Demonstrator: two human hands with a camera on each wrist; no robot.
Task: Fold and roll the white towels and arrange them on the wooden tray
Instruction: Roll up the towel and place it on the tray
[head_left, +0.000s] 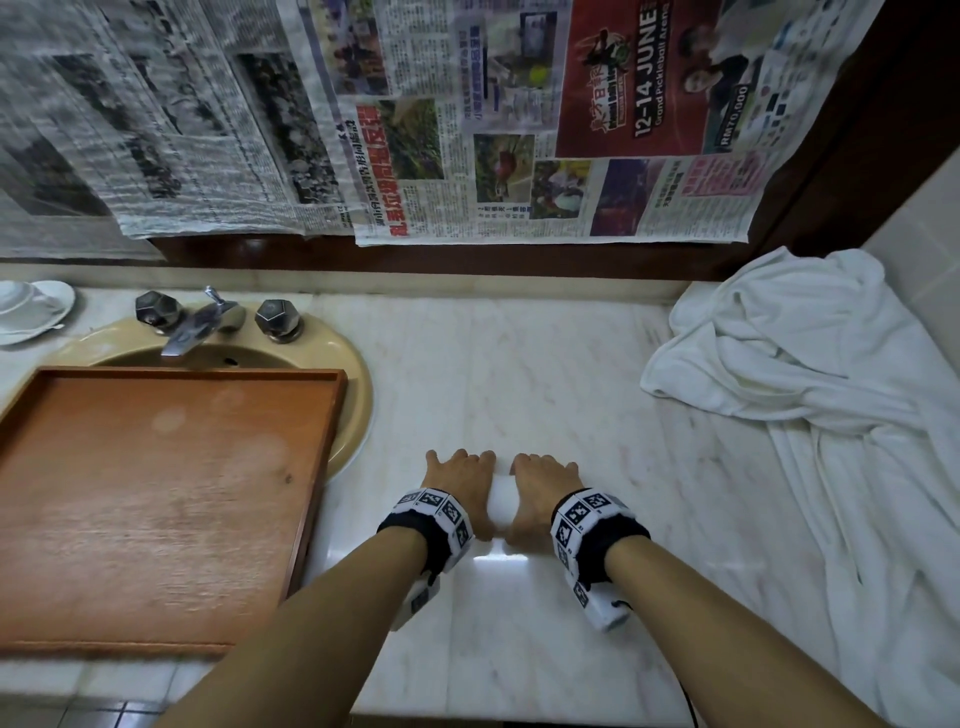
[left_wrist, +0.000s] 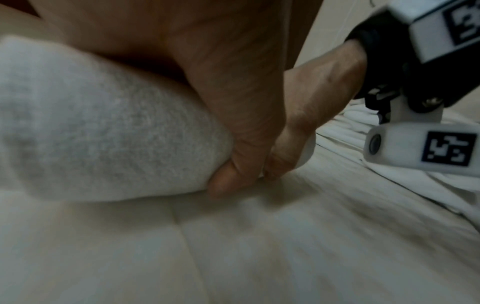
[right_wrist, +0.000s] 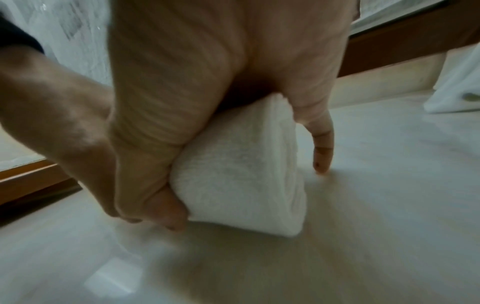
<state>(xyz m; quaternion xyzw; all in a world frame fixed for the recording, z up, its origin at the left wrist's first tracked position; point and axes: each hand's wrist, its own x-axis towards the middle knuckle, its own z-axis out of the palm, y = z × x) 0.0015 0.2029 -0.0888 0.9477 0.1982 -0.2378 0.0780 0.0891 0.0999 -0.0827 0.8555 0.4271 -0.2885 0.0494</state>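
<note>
right hand (right_wrist: 207, 102) grips rolled white towel (right_wrist: 241, 179) | on pale counter (right_wrist: 363, 226)

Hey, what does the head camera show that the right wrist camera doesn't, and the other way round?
Only the head view shows the wooden tray lying over the sink, the taps, and the whole loose towel pile at the far right. Only the right wrist view shows the right hand's thumb and fingers wrapped round the rolled towel's end. Both show the left hand, the roll, the marble counter and the newspaper.
</note>
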